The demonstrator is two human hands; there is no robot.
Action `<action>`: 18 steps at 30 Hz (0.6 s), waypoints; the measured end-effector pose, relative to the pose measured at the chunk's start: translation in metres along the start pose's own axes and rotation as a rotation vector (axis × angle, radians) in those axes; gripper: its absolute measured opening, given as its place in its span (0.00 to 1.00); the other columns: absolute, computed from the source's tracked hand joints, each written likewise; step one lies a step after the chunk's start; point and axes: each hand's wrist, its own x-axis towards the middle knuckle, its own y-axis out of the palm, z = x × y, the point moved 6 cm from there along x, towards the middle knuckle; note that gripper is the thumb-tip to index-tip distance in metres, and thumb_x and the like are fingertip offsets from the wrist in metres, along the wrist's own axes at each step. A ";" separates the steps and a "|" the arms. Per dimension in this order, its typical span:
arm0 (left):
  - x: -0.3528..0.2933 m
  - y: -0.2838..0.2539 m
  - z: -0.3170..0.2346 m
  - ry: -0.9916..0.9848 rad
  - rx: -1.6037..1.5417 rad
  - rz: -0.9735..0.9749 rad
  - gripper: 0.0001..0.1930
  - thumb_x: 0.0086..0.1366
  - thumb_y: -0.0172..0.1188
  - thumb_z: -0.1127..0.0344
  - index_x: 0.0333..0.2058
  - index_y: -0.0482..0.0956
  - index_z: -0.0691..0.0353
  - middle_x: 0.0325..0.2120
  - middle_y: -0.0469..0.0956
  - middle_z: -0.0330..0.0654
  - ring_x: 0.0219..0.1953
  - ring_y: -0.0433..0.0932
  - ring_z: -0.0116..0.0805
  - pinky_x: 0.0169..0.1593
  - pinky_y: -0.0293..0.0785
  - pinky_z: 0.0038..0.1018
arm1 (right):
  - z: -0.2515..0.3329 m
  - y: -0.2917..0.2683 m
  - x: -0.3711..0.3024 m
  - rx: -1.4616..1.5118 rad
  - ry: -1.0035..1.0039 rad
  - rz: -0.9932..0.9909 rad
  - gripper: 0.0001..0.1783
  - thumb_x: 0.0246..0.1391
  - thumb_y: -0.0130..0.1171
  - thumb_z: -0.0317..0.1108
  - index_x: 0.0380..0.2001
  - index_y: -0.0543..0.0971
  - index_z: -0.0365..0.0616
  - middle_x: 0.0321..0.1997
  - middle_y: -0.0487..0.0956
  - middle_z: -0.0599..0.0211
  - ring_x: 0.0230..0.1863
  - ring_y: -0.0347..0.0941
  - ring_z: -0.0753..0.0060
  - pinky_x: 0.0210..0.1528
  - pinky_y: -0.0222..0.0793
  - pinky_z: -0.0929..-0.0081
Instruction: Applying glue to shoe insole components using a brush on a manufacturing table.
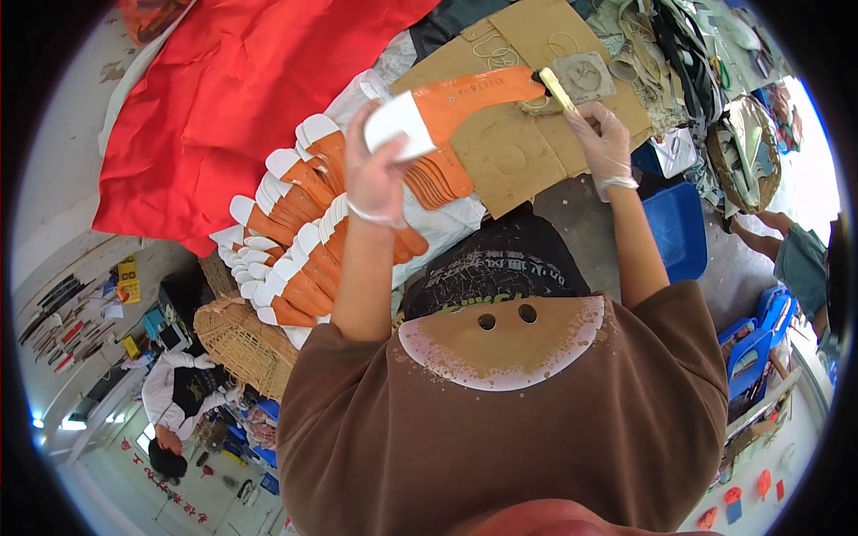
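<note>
My left hand (375, 170), in a clear glove, grips an orange insole (469, 100) by its white end, fingers and thumb on either side. The insole is held up over the work surface, its narrow orange end pointing right. Against that end rests the dark tip of a small brush with a pale flat handle (559, 91). My gloved right hand (604, 143) pinches the handle's lower end. Under and beside my left arm lie rows of overlapping orange-and-white insoles (299, 219), and another fanned stack (440, 179) sits just right of my left hand.
Brown cardboard (514, 147) covers the surface ahead, with loose rubber bands and a square pale dish (585, 76). Red cloth (232, 98) spreads at far left. A blue bin (675, 232) stands at right, a wicker basket (241, 339) at lower left. Another person (183, 389) works beyond.
</note>
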 end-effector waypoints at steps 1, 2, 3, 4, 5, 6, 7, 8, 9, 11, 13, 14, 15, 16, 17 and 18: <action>-0.008 0.012 0.006 -0.006 0.015 0.036 0.25 0.56 0.55 0.81 0.54 0.68 0.67 0.54 0.69 0.50 0.58 0.69 0.41 0.60 0.70 0.34 | 0.000 0.000 0.000 0.026 -0.031 -0.107 0.10 0.53 0.66 0.35 0.30 0.80 0.39 0.22 0.68 0.79 0.25 0.59 0.85 0.28 0.58 0.82; -0.015 0.019 0.012 -0.005 0.018 0.043 0.25 0.56 0.55 0.81 0.54 0.68 0.67 0.54 0.69 0.50 0.58 0.69 0.41 0.60 0.70 0.34 | -0.003 0.004 -0.001 0.044 -0.002 -0.156 0.11 0.53 0.67 0.36 0.30 0.80 0.39 0.22 0.68 0.79 0.25 0.59 0.85 0.28 0.59 0.82; -0.022 0.025 0.016 0.035 0.027 0.047 0.28 0.53 0.54 0.83 0.55 0.67 0.65 0.55 0.67 0.49 0.58 0.68 0.41 0.59 0.69 0.34 | 0.001 0.007 -0.002 0.045 -0.002 -0.163 0.11 0.53 0.67 0.36 0.30 0.80 0.39 0.22 0.68 0.79 0.25 0.59 0.85 0.28 0.59 0.82; -0.027 0.029 0.019 0.075 0.036 0.051 0.32 0.50 0.52 0.86 0.57 0.66 0.64 0.56 0.66 0.49 0.58 0.68 0.41 0.59 0.69 0.34 | 0.005 0.008 -0.006 0.109 0.017 -0.195 0.10 0.53 0.67 0.36 0.30 0.80 0.39 0.22 0.69 0.78 0.25 0.60 0.85 0.28 0.59 0.82; -0.030 0.027 0.024 0.076 0.039 0.055 0.32 0.50 0.52 0.86 0.57 0.66 0.64 0.56 0.66 0.49 0.58 0.68 0.41 0.59 0.69 0.34 | 0.007 0.009 -0.010 0.176 0.036 -0.223 0.10 0.53 0.67 0.35 0.30 0.80 0.39 0.22 0.69 0.78 0.25 0.60 0.85 0.27 0.60 0.81; -0.032 0.023 0.026 0.115 0.093 0.028 0.32 0.49 0.52 0.86 0.56 0.66 0.63 0.54 0.67 0.46 0.57 0.69 0.39 0.59 0.68 0.32 | 0.009 0.010 -0.012 0.178 0.036 -0.225 0.10 0.53 0.67 0.35 0.30 0.80 0.39 0.22 0.69 0.78 0.25 0.60 0.85 0.27 0.60 0.81; -0.035 0.021 0.028 0.154 0.147 0.001 0.32 0.48 0.52 0.87 0.55 0.66 0.63 0.51 0.68 0.44 0.55 0.69 0.38 0.59 0.67 0.30 | 0.012 0.011 -0.015 0.147 0.019 -0.228 0.10 0.52 0.67 0.35 0.30 0.80 0.39 0.22 0.70 0.76 0.24 0.61 0.84 0.27 0.61 0.81; -0.042 0.029 0.024 0.165 0.125 -0.054 0.27 0.46 0.54 0.82 0.49 0.69 0.61 0.46 0.67 0.41 0.51 0.67 0.33 0.57 0.64 0.28 | 0.015 0.011 -0.018 0.113 0.002 -0.229 0.10 0.52 0.67 0.34 0.30 0.80 0.39 0.22 0.72 0.74 0.24 0.63 0.84 0.27 0.62 0.80; -0.045 0.029 0.027 0.163 0.124 -0.054 0.27 0.46 0.54 0.82 0.49 0.69 0.61 0.46 0.67 0.41 0.51 0.67 0.33 0.57 0.64 0.28 | 0.016 0.013 -0.021 0.112 0.003 -0.230 0.10 0.52 0.67 0.34 0.30 0.80 0.39 0.22 0.72 0.74 0.24 0.63 0.84 0.27 0.62 0.80; -0.048 0.032 0.028 0.223 0.168 -0.029 0.26 0.47 0.52 0.87 0.46 0.68 0.59 0.43 0.67 0.39 0.48 0.70 0.32 0.54 0.68 0.27 | 0.026 0.021 -0.028 0.026 -0.098 -0.211 0.10 0.50 0.68 0.34 0.29 0.80 0.38 0.22 0.74 0.70 0.23 0.66 0.81 0.27 0.64 0.78; -0.050 0.044 0.028 0.237 0.149 -0.043 0.23 0.47 0.53 0.84 0.43 0.67 0.58 0.41 0.65 0.38 0.45 0.68 0.31 0.52 0.66 0.26 | 0.030 0.030 -0.035 0.044 -0.137 -0.194 0.10 0.50 0.68 0.34 0.29 0.79 0.38 0.22 0.75 0.64 0.22 0.68 0.75 0.27 0.65 0.76; -0.052 0.048 0.027 0.250 0.131 -0.057 0.21 0.47 0.54 0.82 0.41 0.66 0.58 0.39 0.63 0.37 0.43 0.65 0.29 0.50 0.65 0.26 | 0.037 0.039 -0.040 0.028 -0.182 -0.113 0.10 0.50 0.67 0.34 0.29 0.79 0.38 0.22 0.75 0.62 0.22 0.68 0.73 0.27 0.65 0.75; -0.051 0.048 0.029 0.250 0.132 -0.061 0.21 0.47 0.54 0.82 0.41 0.66 0.58 0.39 0.63 0.37 0.43 0.65 0.29 0.50 0.65 0.26 | 0.046 0.047 -0.046 0.012 -0.225 -0.032 0.10 0.51 0.66 0.34 0.29 0.79 0.39 0.22 0.75 0.60 0.22 0.68 0.71 0.27 0.65 0.74; -0.047 0.045 0.032 0.272 0.106 -0.087 0.21 0.47 0.54 0.81 0.41 0.65 0.58 0.39 0.63 0.37 0.43 0.65 0.29 0.50 0.64 0.26 | 0.052 0.051 -0.051 0.001 -0.221 0.026 0.10 0.51 0.65 0.35 0.28 0.79 0.39 0.22 0.74 0.58 0.22 0.69 0.69 0.27 0.65 0.73; -0.044 0.041 0.033 0.298 0.080 -0.116 0.21 0.48 0.54 0.81 0.42 0.65 0.58 0.40 0.62 0.38 0.43 0.65 0.28 0.50 0.64 0.26 | 0.054 0.048 -0.051 0.005 -0.223 0.034 0.10 0.51 0.65 0.35 0.28 0.79 0.39 0.22 0.74 0.58 0.22 0.69 0.69 0.27 0.65 0.73; -0.038 0.036 0.033 0.302 0.084 -0.124 0.21 0.48 0.54 0.81 0.42 0.65 0.58 0.40 0.62 0.38 0.43 0.65 0.28 0.50 0.64 0.26 | 0.052 0.052 -0.051 0.015 -0.232 0.226 0.10 0.51 0.66 0.35 0.29 0.79 0.39 0.22 0.74 0.60 0.22 0.68 0.70 0.27 0.64 0.73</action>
